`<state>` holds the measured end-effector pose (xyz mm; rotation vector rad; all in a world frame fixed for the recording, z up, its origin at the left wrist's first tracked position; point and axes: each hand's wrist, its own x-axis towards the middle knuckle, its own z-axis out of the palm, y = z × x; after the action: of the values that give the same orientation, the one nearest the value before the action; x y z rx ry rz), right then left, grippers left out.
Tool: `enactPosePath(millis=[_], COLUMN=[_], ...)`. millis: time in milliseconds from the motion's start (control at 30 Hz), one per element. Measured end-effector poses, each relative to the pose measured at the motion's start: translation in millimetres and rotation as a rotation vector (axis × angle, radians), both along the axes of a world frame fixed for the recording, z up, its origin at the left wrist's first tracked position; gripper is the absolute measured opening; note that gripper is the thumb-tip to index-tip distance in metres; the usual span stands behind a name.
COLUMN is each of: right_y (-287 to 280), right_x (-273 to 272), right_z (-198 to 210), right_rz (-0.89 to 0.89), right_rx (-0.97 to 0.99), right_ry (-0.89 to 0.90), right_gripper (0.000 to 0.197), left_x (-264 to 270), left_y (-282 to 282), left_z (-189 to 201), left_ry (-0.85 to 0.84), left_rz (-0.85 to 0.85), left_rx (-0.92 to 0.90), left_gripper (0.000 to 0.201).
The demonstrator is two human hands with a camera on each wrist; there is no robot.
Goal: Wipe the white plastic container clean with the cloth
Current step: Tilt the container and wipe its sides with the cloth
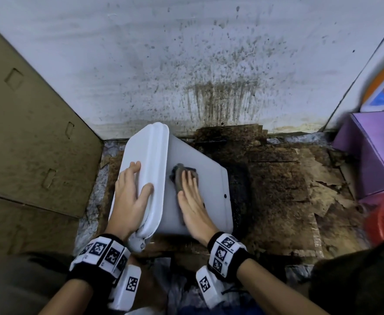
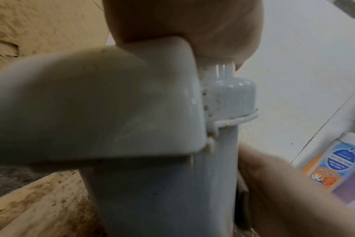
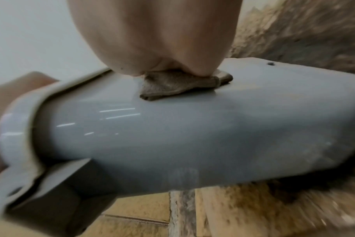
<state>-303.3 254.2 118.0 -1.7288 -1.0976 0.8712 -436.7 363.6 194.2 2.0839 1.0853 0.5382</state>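
One white container (image 1: 200,201) on its side; left hand (image 1: 130,196) spread flat on its lid (image 1: 145,160), right hand (image 1: 192,201) pressing one cloth (image 1: 178,176) flat

Floor (image 1: 277,183): stained torn cardboard; white container (image 1: 200,155) lying sideways; purple box (image 1: 368,155) at right.

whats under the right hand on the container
A folded grey-brown cloth lies under the right hand, pressed flat against the side of the white plastic container. The hand covers most of the cloth, so the container surface beneath it cannot be seen.
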Motion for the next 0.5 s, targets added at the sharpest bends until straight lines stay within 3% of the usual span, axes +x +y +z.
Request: enactPosePath(millis=[133,267,500], right_y=[-1.3,-6.4,-7.9], right_x=[-2.6,8.2,6.8], right_z=[16.7,9.9,-10.7], right_rz=[0.086,0.026,0.008], right_rx=[0.072,0.058,0.176], right_ry=[-0.202,-0.404,-0.112], right_gripper=[0.056,0.058,0.057], left_x=[0.1,5.9,6.4], left_y=[-0.5,-5.5,-7.0], left_z=[0.6,3.0,2.6], left_ry=[0.01,0.009,0.016], left_rz=[-0.002,-0.011,-0.015], left_rx=[0.01,0.022,0.024], left_gripper=[0.073,0.06,0.068])
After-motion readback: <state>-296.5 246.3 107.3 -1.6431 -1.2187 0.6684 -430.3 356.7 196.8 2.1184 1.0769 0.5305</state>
